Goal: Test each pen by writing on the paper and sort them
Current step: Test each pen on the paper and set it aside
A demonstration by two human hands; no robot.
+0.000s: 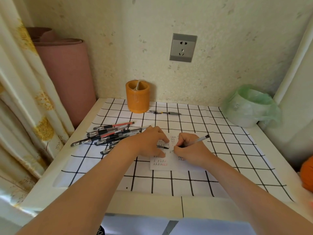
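A small white paper (174, 164) with rows of black and red marks lies on the checked cloth in the middle of the desk. My right hand (189, 150) grips a clear pen (199, 139) with its tip down on the paper. My left hand (150, 141) presses flat on the paper's left part, fingers spread, and a black pen cap (163, 147) shows between its fingers. A pile of several black and red pens (108, 134) lies to the left, partly behind my left wrist. One grey pen (165, 113) lies apart near the orange holder (137, 97).
The orange divided pen holder stands at the back of the desk. A white bin with a green bag (250, 106) sits in the back right corner. A pink rolled mat (66, 78) leans at the left. An orange object (307, 173) pokes in at the right edge.
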